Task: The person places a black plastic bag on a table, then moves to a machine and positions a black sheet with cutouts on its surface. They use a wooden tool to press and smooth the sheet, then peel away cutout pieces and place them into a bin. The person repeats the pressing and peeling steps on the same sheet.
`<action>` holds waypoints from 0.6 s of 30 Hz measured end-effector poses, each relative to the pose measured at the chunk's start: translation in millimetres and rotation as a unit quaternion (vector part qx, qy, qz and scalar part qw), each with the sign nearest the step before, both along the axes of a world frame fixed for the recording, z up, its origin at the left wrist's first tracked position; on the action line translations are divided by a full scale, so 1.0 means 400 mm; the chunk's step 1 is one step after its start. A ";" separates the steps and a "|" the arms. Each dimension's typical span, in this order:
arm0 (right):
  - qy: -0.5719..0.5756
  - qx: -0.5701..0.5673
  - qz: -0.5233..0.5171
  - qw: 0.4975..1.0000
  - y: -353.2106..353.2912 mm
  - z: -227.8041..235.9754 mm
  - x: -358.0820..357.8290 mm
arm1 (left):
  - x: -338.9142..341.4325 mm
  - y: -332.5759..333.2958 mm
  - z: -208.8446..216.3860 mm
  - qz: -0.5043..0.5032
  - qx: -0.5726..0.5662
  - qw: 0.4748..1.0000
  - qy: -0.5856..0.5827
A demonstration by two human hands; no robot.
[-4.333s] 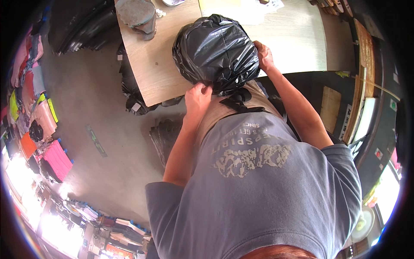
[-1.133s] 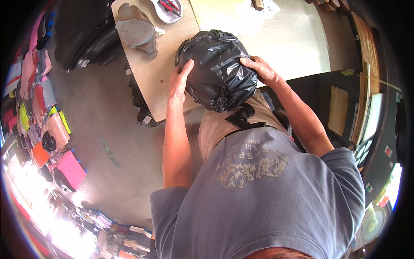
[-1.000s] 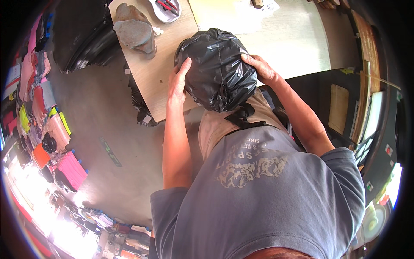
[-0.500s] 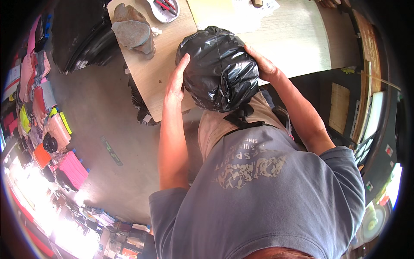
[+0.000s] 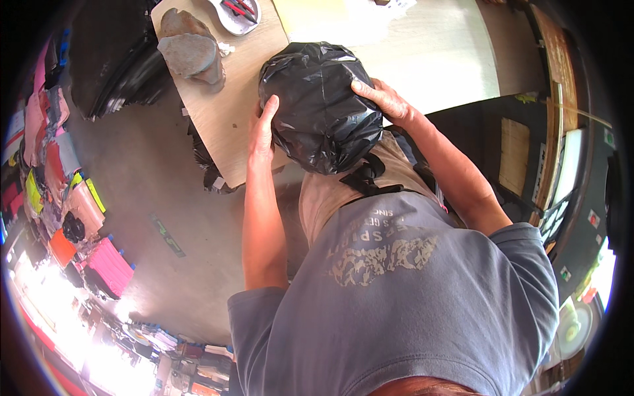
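Note:
A round bundle wrapped in a shiny black plastic bag (image 5: 320, 105) rests at the table's near edge, close against my body. My left hand (image 5: 263, 129) presses along its left side, thumb up on the plastic. On the right side, my right hand (image 5: 389, 104) grips the bundle, with the thumb lying over its upper surface. Between them the two hands hold it; the fingers underneath are mostly hidden. What the bag contains cannot be seen.
The pale wooden table (image 5: 218, 129) carries a greyish-brown stone-like lump (image 5: 191, 56) and a white dish (image 5: 244, 21) with red-and-black tools. Papers (image 5: 323, 23) lie at the back. Piles of coloured material (image 5: 105, 264) line the floor at left. Boards (image 5: 514, 155) stand at right.
My right thumb has moved inward over the top of the bundle. The bundle appears slightly turned, and the whole view has shifted a little, with the table further left.

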State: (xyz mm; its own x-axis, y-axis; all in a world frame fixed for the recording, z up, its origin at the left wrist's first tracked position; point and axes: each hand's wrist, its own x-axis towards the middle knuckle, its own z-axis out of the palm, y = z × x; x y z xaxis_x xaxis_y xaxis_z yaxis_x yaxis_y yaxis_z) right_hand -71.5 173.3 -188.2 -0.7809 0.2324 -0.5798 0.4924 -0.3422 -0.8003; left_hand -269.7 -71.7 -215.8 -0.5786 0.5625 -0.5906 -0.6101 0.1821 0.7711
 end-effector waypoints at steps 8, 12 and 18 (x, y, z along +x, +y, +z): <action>0.053 -0.044 -0.054 0.996 -0.010 0.020 0.008 | -0.017 0.017 0.026 -0.010 0.001 0.997 -0.083; -0.009 -0.214 -0.090 0.973 -0.009 0.042 0.007 | -0.020 0.036 0.066 -0.014 0.009 0.990 -0.141; 0.003 -0.256 -0.057 0.965 -0.026 0.054 0.016 | 0.007 0.025 0.105 -0.003 0.025 0.985 -0.173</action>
